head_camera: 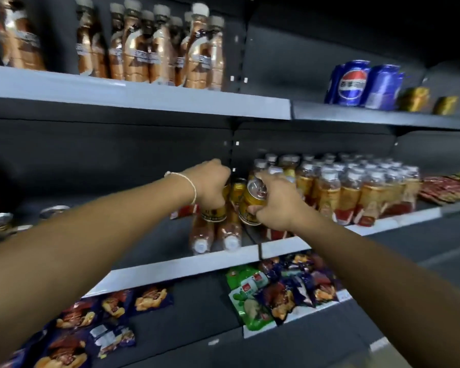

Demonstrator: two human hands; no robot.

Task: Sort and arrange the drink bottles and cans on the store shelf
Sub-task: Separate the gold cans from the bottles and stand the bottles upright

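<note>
Gold cans, one in each of my hands.
Left hand (210,185) wraps a smooth can (215,212); right hand (275,204) clasps a tilted can (251,199) above the shelf (181,268).

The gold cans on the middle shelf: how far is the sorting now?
Done: bottles stand in rows on the right. In hand: the left hand and the right hand each grip a gold can; a third stands between. Left: two bottles lie flat below, and gold cans sit beside the blue cans above.
</note>
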